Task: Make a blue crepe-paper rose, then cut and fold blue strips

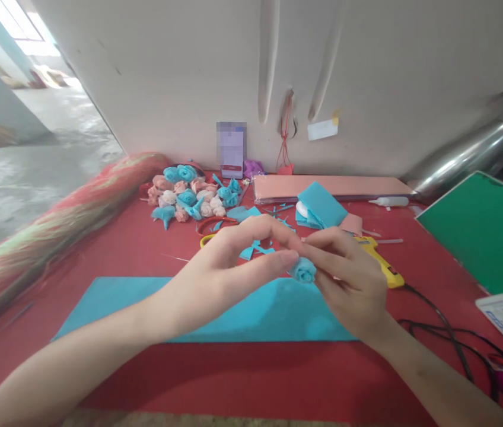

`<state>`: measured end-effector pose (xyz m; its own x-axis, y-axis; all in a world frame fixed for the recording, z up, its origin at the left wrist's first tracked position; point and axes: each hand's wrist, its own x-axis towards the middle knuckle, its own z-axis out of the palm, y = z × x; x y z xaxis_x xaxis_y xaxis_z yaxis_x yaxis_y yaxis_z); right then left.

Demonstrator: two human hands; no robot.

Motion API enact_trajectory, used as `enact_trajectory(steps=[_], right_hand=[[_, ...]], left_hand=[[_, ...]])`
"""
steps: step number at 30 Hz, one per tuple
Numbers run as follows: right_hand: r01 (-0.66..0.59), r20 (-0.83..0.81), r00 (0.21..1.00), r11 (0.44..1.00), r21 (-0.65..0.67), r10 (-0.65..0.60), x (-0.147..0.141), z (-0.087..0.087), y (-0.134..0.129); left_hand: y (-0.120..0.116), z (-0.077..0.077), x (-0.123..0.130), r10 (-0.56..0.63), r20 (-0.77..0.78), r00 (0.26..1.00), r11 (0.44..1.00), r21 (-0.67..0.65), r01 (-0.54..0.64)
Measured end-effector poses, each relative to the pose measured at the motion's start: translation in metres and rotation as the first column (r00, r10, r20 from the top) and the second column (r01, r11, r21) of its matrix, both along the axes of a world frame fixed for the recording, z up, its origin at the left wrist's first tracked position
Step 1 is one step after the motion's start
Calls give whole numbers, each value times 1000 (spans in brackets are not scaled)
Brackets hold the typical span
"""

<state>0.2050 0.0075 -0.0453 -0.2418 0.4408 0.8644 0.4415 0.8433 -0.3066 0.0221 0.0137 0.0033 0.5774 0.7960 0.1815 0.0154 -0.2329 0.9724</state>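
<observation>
A small blue paper rose (303,271) is held between my two hands, its rolled centre facing me. My left hand (245,255) pinches its left side with thumb and forefinger. From the right, my right hand (353,276) closes its fingers on the rose's base, which they partly hide. Below both hands a long blue crepe paper sheet (118,299) lies flat on the red table (180,376). Behind my left hand are scissors (207,240) with red and yellow handles, partly covered, and blue paper scraps (263,246).
A pile of blue, pink and white paper roses (189,196) sits at the back left. A yellow glue gun (382,264) with a black cord lies right of my hands. Behind stand a phone (232,148), folded blue paper (322,204) and a pink paper pack (331,187). A green board (487,231) leans at right.
</observation>
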Motion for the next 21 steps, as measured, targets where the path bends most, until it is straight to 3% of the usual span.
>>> enact_trajectory(steps=[8,21], right_hand=[[73,71,995,995,61,-77,3,1,-1],[78,87,993,994,79,-85,3,2,-2]], left_hand=[[6,2,-4,1,-148,989,976,214,31],[7,3,-4,27,-150,988,971,237,9]])
